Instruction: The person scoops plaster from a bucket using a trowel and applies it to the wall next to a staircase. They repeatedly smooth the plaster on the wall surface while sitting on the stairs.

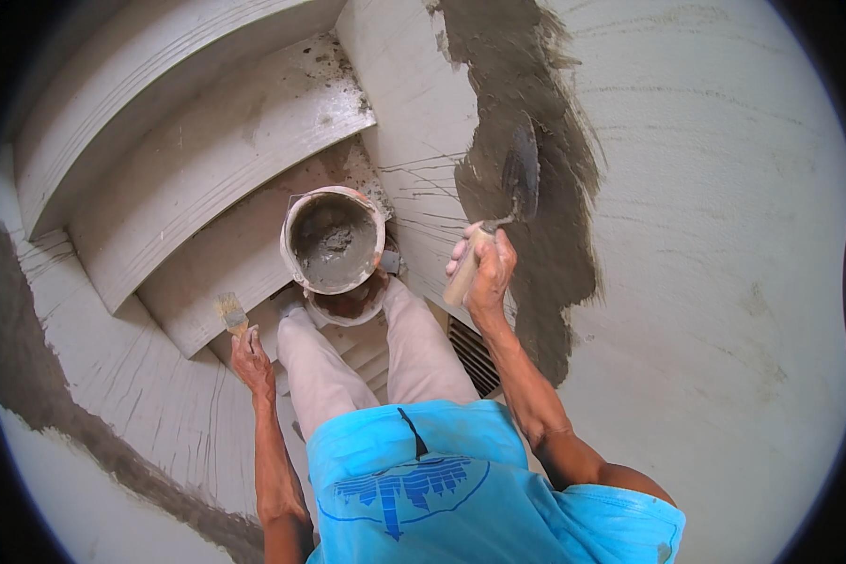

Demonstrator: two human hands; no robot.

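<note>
My right hand (487, 268) grips the wooden handle of a steel trowel (520, 174), whose blade is against or just over a wet grey mortar patch (559, 263) on the wall to the right. My left hand (252, 362) holds a paintbrush (230, 313) with pale bristles, low on the left beside my leg. A white bucket (294, 209) of wet grey mortar (331, 240) stands between and ahead of my feet, on or in a second bucket (343, 317) with reddish-brown inside.
Curved pale steps (169, 183) with grooved edges rise at the upper left. Another dark mortar band (85, 432) runs along the surface on the left. A dark slatted grille (470, 357) lies beside my right leg. The pale wall (705, 282) fills the right side.
</note>
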